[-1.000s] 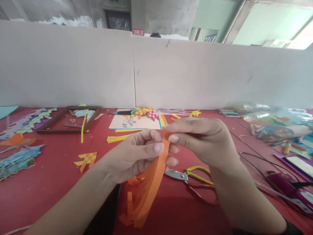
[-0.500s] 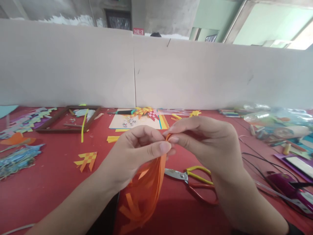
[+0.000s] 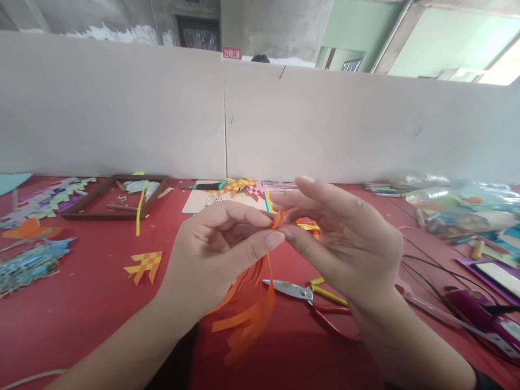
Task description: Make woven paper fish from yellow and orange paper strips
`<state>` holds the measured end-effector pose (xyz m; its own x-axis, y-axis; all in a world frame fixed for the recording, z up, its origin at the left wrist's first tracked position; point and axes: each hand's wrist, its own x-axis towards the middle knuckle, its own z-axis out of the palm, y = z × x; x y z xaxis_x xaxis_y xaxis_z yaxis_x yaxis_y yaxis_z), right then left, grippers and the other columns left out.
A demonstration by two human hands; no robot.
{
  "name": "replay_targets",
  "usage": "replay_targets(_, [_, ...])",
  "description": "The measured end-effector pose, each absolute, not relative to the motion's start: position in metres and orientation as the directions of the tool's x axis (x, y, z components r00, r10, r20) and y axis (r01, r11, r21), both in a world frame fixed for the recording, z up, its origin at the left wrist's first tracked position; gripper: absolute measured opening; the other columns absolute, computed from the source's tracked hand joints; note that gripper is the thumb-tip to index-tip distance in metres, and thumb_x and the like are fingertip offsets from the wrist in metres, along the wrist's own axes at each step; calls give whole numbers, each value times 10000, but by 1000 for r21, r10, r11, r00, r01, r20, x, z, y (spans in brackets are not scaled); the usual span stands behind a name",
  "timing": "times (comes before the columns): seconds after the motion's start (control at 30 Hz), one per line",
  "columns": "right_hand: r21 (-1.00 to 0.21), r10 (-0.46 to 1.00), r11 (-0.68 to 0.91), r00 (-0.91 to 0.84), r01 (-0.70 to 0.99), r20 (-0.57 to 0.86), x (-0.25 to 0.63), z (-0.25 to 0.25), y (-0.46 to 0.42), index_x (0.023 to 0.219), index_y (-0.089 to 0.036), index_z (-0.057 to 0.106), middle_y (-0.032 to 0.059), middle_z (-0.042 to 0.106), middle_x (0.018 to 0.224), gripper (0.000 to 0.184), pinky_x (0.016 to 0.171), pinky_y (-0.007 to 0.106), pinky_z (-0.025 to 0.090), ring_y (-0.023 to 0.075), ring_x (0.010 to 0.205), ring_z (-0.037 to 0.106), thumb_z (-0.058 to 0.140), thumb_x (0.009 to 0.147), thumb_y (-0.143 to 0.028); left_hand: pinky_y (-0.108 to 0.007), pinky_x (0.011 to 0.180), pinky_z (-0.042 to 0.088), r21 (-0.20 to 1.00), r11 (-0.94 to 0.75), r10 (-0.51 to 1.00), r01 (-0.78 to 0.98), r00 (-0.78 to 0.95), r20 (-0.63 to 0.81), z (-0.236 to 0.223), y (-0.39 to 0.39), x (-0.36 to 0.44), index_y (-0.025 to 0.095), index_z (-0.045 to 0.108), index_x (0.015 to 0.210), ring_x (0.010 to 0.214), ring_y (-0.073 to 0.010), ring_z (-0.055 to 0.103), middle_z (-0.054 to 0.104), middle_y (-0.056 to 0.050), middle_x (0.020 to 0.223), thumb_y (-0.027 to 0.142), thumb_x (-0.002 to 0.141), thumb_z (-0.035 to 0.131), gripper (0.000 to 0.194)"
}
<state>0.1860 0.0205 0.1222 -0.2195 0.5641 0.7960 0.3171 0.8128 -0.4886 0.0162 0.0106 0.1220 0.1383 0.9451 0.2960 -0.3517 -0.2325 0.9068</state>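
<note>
A bundle of orange paper strips (image 3: 249, 319) hangs from my hands, its loose ends fanning down over the red table. My left hand (image 3: 231, 249) is closed, pinching the bundle near its top between thumb and fingers. My right hand (image 3: 345, 244) holds the upper end lightly at the thumb tip, with its index finger lifted away; its fingers partly hide the contact. Scissors (image 3: 298, 291) with one yellow and one red handle lie beneath, partly covered by my right hand. A woven yellow-and-orange paper fish (image 3: 148, 264) lies left of my left wrist.
A brown wooden frame (image 3: 101, 216) with scraps stands back left, near blue strips (image 3: 34, 265). A cream board (image 3: 195, 202) with a black-and-green cutter (image 3: 209, 186) is at the back. Right are cables, a magenta device (image 3: 473, 309) and plastic-wrapped materials (image 3: 483, 216). A white partition (image 3: 325, 124) stands behind.
The bundle's top has been bent over and pinched smaller. Its loose ends have swung up and spread. My right index finger has lifted, and my right hand's fingers have opened somewhat.
</note>
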Motion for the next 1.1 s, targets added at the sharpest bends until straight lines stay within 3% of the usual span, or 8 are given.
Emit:
replay_targets(0.17, [-439, 545, 819, -262, 370, 796, 185, 122, 22, 1148, -346, 679, 13, 720, 1149, 364, 922, 458, 581, 242, 1062, 673, 641, 848, -142, -251, 775, 565, 904, -236, 946, -356, 128, 297, 121, 11, 17, 242, 710, 743, 804, -142, 682, 718, 26, 791, 164, 699, 810, 134])
replay_targets(0.33, [-441, 538, 833, -299, 335, 788, 186, 122, 24, 1198, -344, 655, 13, 708, 1181, 429, 923, 464, 575, 240, 1077, 665, 576, 857, -96, -257, 777, 568, 905, -244, 947, -350, 116, 300, 120, 12, 17, 238, 703, 747, 817, -148, 685, 722, 23, 805, 163, 696, 811, 141])
replay_targets(0.57, [-466, 544, 837, -351, 286, 762, 188, 122, 23, 1243, -364, 620, -1, 662, 1266, 518, 960, 458, 549, 232, 1148, 630, 506, 848, -49, -241, 779, 564, 905, -244, 948, -348, 112, 299, 121, 11, 17, 224, 697, 724, 809, -135, 688, 720, 27, 782, 135, 699, 802, 140])
replay_targets(0.67, [-540, 583, 813, -326, 219, 745, 186, 121, 22, 1237, -372, 606, 3, 652, 1279, 477, 961, 460, 542, 232, 1159, 622, 501, 870, -85, -261, 794, 564, 908, -223, 953, -354, 116, 280, 121, 11, 17, 224, 693, 716, 816, -148, 693, 721, 24, 781, 151, 695, 809, 139])
replay_targets(0.77, [-764, 738, 646, -247, -10, 628, 180, 119, 23, 1254, -341, 539, 29, 669, 1230, 364, 899, 424, 568, 201, 1072, 660, 492, 927, -187, -288, 839, 567, 901, -204, 959, -383, 108, 263, 120, 13, 15, 219, 694, 734, 871, -168, 702, 735, 17, 820, 171, 701, 810, 130])
replay_targets(0.87, [-934, 863, 291, -365, -208, 351, 172, 116, 26, 1102, -251, 551, 60, 688, 1129, 200, 855, 385, 577, 192, 1013, 673, 542, 928, -350, -279, 821, 581, 888, -196, 965, -416, 77, 250, 119, 15, 12, 225, 697, 774, 888, -165, 702, 745, 18, 852, 202, 714, 810, 130])
replay_targets(1.0, [-957, 844, 6, -512, -289, 160, 157, 106, 28, 919, -212, 535, 62, 660, 1095, 265, 889, 356, 545, 186, 1027, 649, 673, 835, -421, -188, 614, 577, 865, -183, 972, -467, 44, 229, 120, 18, 7, 240, 690, 779, 811, -143, 710, 749, 25, 860, 249, 750, 786, 100])
replay_targets(1.1, [-938, 812, -109, -574, -330, 108, 148, 97, 28, 879, -209, 504, 25, 673, 886, 298, 775, 326, 557, 155, 824, 677, 675, 832, -448, -165, 554, 565, 841, -193, 969, -505, 35, 243, 123, 20, 4, 230, 687, 768, 763, -127, 710, 739, 29, 867, 255, 789, 751, 72])
